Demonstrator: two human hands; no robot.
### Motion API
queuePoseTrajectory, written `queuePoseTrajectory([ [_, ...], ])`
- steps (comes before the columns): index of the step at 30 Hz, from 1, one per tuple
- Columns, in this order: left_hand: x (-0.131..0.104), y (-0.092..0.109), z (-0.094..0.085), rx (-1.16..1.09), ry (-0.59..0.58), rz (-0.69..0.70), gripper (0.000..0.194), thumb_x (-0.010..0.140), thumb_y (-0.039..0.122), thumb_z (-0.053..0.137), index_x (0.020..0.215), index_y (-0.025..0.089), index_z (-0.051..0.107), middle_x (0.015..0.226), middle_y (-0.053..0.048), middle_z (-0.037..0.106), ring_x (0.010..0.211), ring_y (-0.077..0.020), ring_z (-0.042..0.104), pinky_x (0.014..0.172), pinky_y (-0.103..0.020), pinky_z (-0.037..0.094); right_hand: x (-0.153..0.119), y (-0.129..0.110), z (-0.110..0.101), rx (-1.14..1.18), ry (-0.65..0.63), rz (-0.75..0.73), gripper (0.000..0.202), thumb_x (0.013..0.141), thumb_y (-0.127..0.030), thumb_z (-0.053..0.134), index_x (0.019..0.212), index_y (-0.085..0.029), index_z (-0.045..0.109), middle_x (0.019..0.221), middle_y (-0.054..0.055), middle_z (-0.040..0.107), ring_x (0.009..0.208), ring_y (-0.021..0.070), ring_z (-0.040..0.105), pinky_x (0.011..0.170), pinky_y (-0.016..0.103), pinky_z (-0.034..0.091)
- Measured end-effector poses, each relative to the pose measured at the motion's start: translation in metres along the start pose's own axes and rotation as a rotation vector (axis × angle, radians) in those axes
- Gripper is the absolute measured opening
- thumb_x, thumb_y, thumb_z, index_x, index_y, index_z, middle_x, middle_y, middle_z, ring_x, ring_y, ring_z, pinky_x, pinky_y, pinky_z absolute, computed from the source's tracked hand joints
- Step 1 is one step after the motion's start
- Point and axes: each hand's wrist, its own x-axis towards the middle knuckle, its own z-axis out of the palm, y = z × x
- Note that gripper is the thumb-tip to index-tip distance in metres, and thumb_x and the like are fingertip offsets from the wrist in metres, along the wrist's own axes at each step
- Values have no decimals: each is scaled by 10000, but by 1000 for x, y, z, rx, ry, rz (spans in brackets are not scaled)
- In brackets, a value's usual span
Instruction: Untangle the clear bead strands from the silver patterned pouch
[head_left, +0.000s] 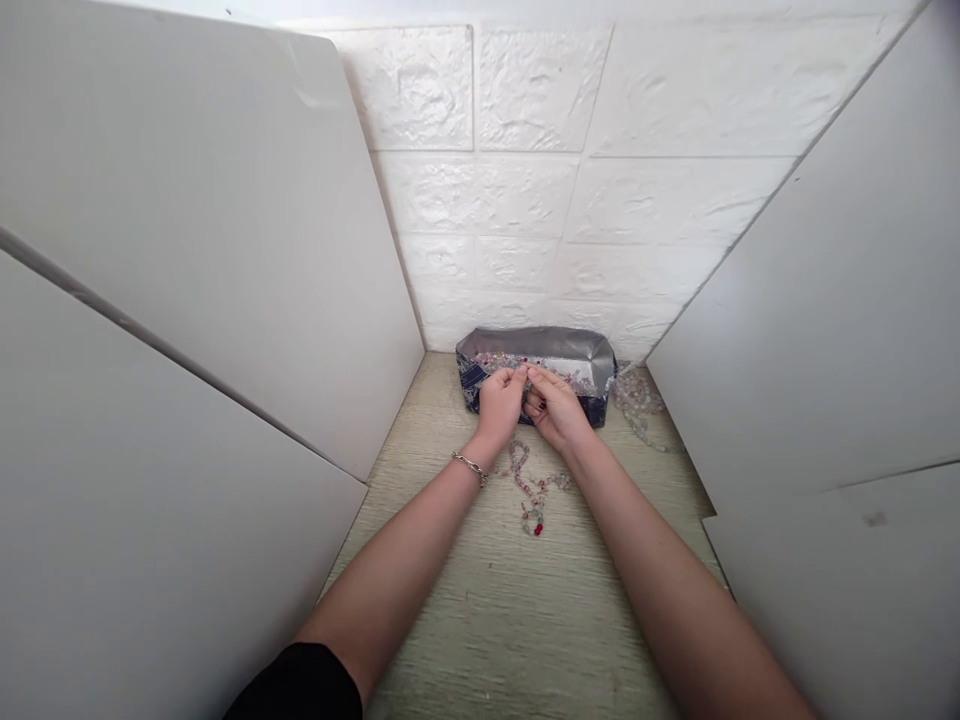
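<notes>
My left hand (501, 402) and my right hand (553, 402) meet fingertip to fingertip over the front edge of a dark, silver-lined bag (540, 342). Both are closed in a pinch; whatever lies between the fingertips is too small to make out. Loose pink, red and clear beads (581, 382) lie inside the open bag. Below the hands, a string of beads (534, 500) curls over the wooden surface, with red beads at its near end. Part of the bag's front is hidden behind the hands.
More strung clear and pink beads (637, 400) lie in a heap right of the bag. A white brick-patterned wall (525, 195) stands behind it. White panels rise at the left (225, 200) and right (840, 300) of the pale wooden surface (517, 620).
</notes>
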Motion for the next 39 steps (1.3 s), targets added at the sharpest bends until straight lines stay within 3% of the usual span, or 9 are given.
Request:
queuePoseTrajectory([
  [10, 1, -5, 0, -6, -35, 24, 329, 718, 435, 444, 543, 160, 396, 489, 41, 383, 461, -56, 334, 457, -196, 288, 3, 0, 0, -17, -8, 5, 186, 590, -228, 618, 756, -158, 571, 386, -106, 257, 335, 19, 225, 318, 152, 187],
  [16, 2, -8, 1, -9, -73, 9, 303, 717, 417, 453, 573, 152, 434, 536, 26, 439, 491, -58, 387, 471, -195, 315, 5, 0, 3, 6, 36, 2, 82, 607, -187, 560, 638, -166, 487, 381, -106, 246, 319, 20, 203, 307, 153, 165],
  [22, 3, -7, 1, -79, -133, -31, 297, 696, 404, 488, 553, 150, 427, 499, 33, 434, 457, -49, 378, 446, -186, 312, 4, -1, 1, 18, 24, 0, 127, 617, -170, 530, 581, -178, 408, 385, -106, 222, 310, 22, 188, 302, 155, 159],
  [28, 3, -2, 2, -174, -152, -131, 283, 688, 390, 508, 555, 157, 417, 424, 58, 371, 390, -36, 327, 402, -177, 277, 5, -2, -2, 33, -1, 34, 103, 611, -172, 555, 620, -173, 452, 397, -104, 235, 323, 21, 199, 302, 149, 172],
  [39, 4, -2, 1, -150, -129, -116, 306, 708, 377, 492, 524, 161, 377, 396, 64, 323, 382, -31, 280, 410, -185, 241, 6, -1, -7, 45, -12, 10, 172, 587, -187, 645, 645, -166, 484, 380, -106, 304, 324, 12, 264, 315, 141, 222],
])
